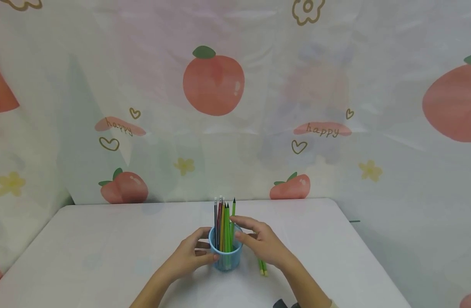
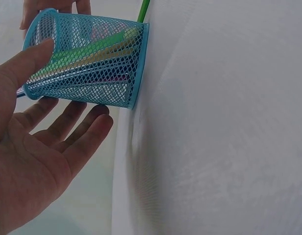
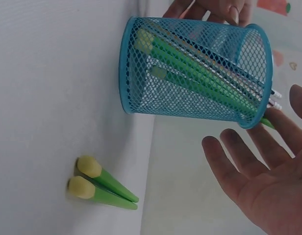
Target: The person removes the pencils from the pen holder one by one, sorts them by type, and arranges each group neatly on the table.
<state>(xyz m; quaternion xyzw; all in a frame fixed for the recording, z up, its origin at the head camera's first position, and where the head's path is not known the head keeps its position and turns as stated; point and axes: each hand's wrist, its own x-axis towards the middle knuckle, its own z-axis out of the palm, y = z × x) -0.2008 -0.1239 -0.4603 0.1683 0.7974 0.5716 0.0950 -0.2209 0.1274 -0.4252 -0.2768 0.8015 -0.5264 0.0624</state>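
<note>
A blue mesh pencil cup (image 1: 226, 261) stands upright on the white table, holding several pencils (image 2: 92, 54), some green, others darker or yellow. My left hand (image 1: 187, 259) holds it from the left, thumb at the near rim and fingers round the far side. On the other side, my right hand (image 1: 264, 244) is at the rim with thumb and index finger apart. Its index fingertip is close to a green pencil (image 1: 233, 207) leaning in the cup; whether they touch, I cannot tell. The right wrist view shows the other fingers loosely spread, away from the mesh.
Two green pencils (image 3: 112, 191) with yellowish ends lie on the table (image 1: 104, 256) to the right of the cup, partly behind my right hand. A dark object (image 1: 280, 303) shows at the bottom edge near my right forearm. A fruit-printed curtain (image 1: 235, 149) hangs behind the table.
</note>
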